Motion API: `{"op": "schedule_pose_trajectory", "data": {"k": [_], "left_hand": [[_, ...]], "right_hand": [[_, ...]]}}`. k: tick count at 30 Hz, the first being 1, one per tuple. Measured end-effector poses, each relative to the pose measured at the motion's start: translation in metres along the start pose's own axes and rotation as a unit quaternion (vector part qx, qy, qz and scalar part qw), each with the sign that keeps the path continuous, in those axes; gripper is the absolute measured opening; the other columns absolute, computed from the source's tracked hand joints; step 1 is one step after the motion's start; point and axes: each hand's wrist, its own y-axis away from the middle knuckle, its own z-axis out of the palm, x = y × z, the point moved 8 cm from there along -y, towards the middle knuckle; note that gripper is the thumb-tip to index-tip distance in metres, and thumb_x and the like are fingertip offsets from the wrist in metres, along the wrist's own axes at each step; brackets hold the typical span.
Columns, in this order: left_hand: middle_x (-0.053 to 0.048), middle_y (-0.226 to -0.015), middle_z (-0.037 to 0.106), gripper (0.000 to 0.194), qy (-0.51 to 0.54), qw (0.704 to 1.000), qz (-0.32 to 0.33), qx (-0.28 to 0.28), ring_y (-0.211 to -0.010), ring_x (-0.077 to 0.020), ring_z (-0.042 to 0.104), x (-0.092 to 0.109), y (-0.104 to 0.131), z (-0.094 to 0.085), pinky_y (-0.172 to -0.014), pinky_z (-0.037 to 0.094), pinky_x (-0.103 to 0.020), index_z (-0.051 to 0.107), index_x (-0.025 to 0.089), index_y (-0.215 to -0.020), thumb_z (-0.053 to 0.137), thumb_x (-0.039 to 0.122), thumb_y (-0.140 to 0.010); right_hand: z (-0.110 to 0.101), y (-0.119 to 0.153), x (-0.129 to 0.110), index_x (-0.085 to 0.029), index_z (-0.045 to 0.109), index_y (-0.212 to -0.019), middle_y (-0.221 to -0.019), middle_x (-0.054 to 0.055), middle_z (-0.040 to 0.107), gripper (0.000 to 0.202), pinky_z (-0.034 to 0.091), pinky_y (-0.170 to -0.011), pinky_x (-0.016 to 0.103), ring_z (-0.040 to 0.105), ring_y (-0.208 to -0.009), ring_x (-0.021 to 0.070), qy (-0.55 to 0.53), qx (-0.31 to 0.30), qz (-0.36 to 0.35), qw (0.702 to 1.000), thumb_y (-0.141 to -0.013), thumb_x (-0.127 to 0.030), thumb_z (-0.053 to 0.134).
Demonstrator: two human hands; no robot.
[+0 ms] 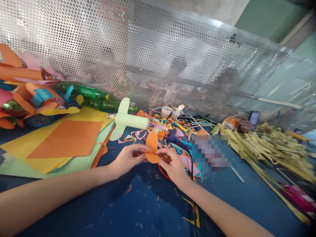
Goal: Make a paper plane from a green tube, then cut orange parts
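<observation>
An orange paper piece (151, 144) with rounded ends is held between my two hands over the blue table. My left hand (129, 158) pinches its left edge, fingers closed. On the opposite edge my right hand (172, 163) grips it with thumb and fingers, near a crease across the lower part. Just beyond lies a bottle wrapped in pale green paper (132, 120), with pale green wing shapes sticking out on both sides. A dark blue glue gun (177, 140) rests behind my right hand, its cord running down the table.
Coloured paper sheets (66, 140) are stacked at left, below finished paper-and-bottle planes (46, 98) and green bottles (91, 92). Paper scraps (187, 161) litter the middle. Dried plant strips (271, 144) cover the right side. A perforated metal screen (153, 42) rises along the back.
</observation>
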Motion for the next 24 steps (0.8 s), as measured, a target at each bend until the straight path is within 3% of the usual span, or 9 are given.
{"op": "schedule_pose_trajectory", "data": {"k": [4, 12, 20, 24], "left_hand": [[-0.005, -0.091, 0.067, 0.014, -0.018, 1.0, 0.021, 0.001, -0.086, -0.017, 0.063, 0.005, 0.001, 0.001, -0.08, 0.049, -0.031, 0.061, 0.016, -0.086, 0.057, 0.018, -0.073], [-0.001, -0.081, 0.069, 0.024, 0.016, 1.0, -0.003, -0.014, -0.077, -0.0157, 0.066, 0.003, 0.002, 0.003, -0.068, 0.048, -0.027, 0.035, 0.022, -0.09, 0.055, 0.016, -0.077], [-0.004, -0.085, 0.069, 0.018, 0.004, 1.0, -0.012, -0.019, -0.085, -0.019, 0.065, -0.002, 0.001, 0.0, -0.074, 0.048, -0.029, 0.045, 0.019, -0.089, 0.057, 0.026, -0.078], [-0.002, -0.077, 0.068, 0.022, 0.032, 0.999, -0.016, 0.016, -0.071, -0.0152, 0.064, -0.002, -0.001, -0.009, -0.061, 0.046, -0.023, 0.045, 0.019, -0.092, 0.058, 0.029, -0.078]], "right_hand": [[-0.001, -0.001, -0.004, -0.02, 0.06, -0.085, -0.082, 0.004, 0.065, 0.009, 0.051, -0.068, 0.028, 0.062, -0.079, 0.0175, 0.015, 0.005, -0.014, 1.0, -0.08, -0.021, 0.053], [-0.003, 0.001, -0.009, -0.021, 0.051, -0.082, -0.08, 0.003, 0.06, 0.003, 0.051, -0.063, 0.027, 0.061, -0.075, 0.0167, 0.042, 0.027, -0.03, 0.998, -0.08, -0.021, 0.052], [0.0, 0.001, -0.006, -0.022, 0.045, -0.085, -0.083, 0.002, 0.057, 0.008, 0.05, -0.064, 0.025, 0.061, -0.076, 0.0152, 0.029, 0.021, -0.028, 0.999, -0.081, -0.021, 0.051], [-0.002, -0.006, -0.01, -0.023, 0.045, -0.09, -0.09, 0.003, 0.057, 0.009, 0.05, -0.069, 0.028, 0.06, -0.081, 0.0163, 0.103, -0.007, -0.023, 0.994, -0.083, -0.026, 0.05]]}}
